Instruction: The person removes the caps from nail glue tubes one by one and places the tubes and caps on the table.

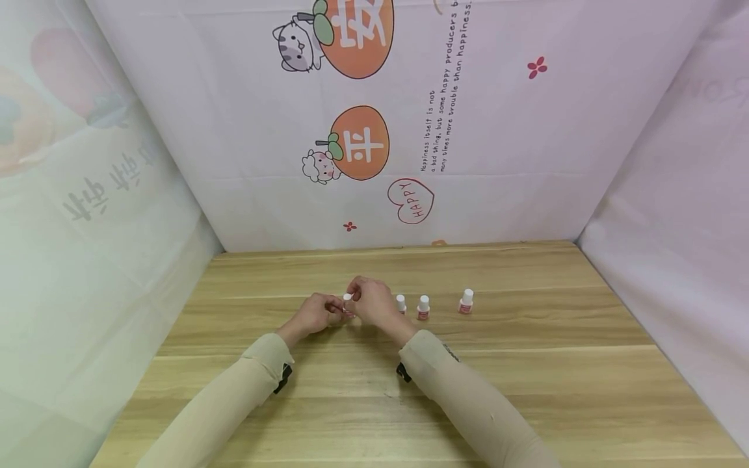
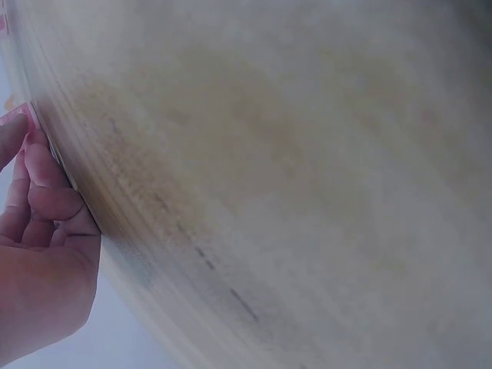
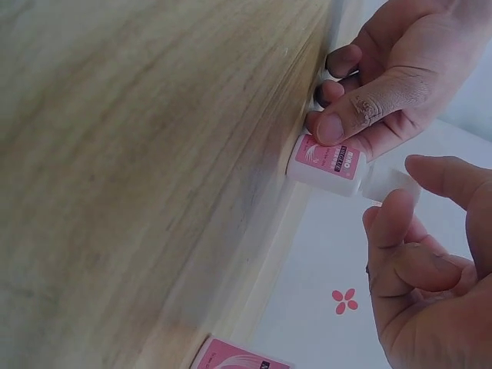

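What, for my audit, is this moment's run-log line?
left hand: grips pink-labelled white plastic bottle; right hand: pinches its white cap; three similar bottles: upright

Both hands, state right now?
Left hand: holding the small bottle by its body.
Right hand: pinching that bottle's white cap.

On the white back cloth [image 1: 497, 130] stands an English text, turned sideways: "Happiness itself is not a bad thing, but some happy producers b…", where the line is cut, then "many times more trouble than happiness." A red heart [image 1: 422, 200] says "HAPPY". The lower orange fruit [image 1: 379, 127] seems to carry the character 平. On the bottle [image 3: 338, 183], the pink label [image 3: 327, 157] has print that I cannot read surely.
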Tool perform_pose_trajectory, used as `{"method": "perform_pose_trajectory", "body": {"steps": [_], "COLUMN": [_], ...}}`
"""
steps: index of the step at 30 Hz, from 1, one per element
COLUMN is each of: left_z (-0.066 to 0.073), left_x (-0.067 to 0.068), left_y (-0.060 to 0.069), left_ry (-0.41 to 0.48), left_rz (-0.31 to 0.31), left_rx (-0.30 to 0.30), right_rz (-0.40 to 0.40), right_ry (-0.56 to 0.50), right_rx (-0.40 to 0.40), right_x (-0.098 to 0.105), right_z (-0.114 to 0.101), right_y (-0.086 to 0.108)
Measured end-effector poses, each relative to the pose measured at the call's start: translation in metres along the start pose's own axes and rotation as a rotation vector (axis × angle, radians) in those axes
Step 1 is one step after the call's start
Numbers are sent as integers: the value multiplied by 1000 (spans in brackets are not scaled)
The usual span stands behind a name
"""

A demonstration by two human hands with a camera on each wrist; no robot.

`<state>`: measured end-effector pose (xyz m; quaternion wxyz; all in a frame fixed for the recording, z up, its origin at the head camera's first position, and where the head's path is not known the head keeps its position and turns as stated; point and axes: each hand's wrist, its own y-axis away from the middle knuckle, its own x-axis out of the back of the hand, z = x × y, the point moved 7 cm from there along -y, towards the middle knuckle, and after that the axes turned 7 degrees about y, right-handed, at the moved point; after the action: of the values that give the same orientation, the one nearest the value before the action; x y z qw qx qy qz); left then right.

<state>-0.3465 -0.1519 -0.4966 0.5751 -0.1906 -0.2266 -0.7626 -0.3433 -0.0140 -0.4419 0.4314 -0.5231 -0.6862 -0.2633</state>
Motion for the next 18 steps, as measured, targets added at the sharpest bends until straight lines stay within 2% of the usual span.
{"method": "perform_pose_trajectory", "body": {"steps": [9,14,18], "left_z": [0,1,1], "left_x": [0,1,0], "left_y": [-1,-1,-1], "left_ry": [-17,-35,-17], "left_rz": [2,7,7], "left_rx": [-17,-23,-22], "right_rz": [-29,-15,-16], "right_ry": [6,-1,-4], "right_rx": [-2,-4,16], "right_x": [-1,0,0], "right_z": [-2,-1,-1], "right_y": [0,0,0]}}
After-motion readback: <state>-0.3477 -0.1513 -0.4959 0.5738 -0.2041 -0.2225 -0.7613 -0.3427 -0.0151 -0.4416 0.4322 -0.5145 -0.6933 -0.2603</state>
